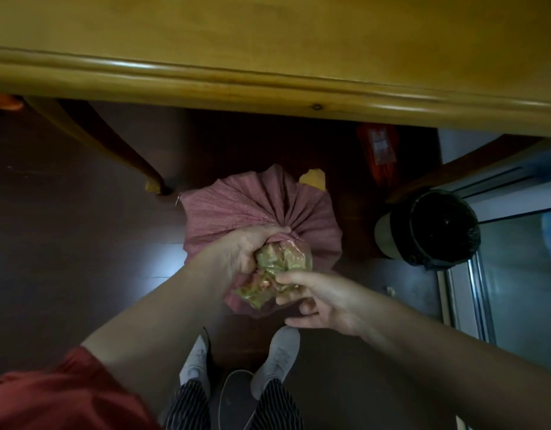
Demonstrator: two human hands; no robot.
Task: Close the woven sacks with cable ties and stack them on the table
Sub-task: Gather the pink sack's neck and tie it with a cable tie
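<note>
Head view: sack neck bunched in one fist

Left hand (240, 246) wraps tight round the gathered neck of the pink sack (237, 209), which stands on the floor just ahead of the shoes (277, 358). Right hand (324, 301) reaches in from the near side. One finger touches the crumpled greenish mouth (280, 259) above the grip and the rest curl below, but I cannot tell whether it holds anything. Both arms cover the sack's near flank, and any tie is too hard to make out. Beyond the grip the table (268, 72) edge overhangs. Its leg (113, 141) stands far-left and a lined bin (435, 228) close right. Open floor lies left.
</note>
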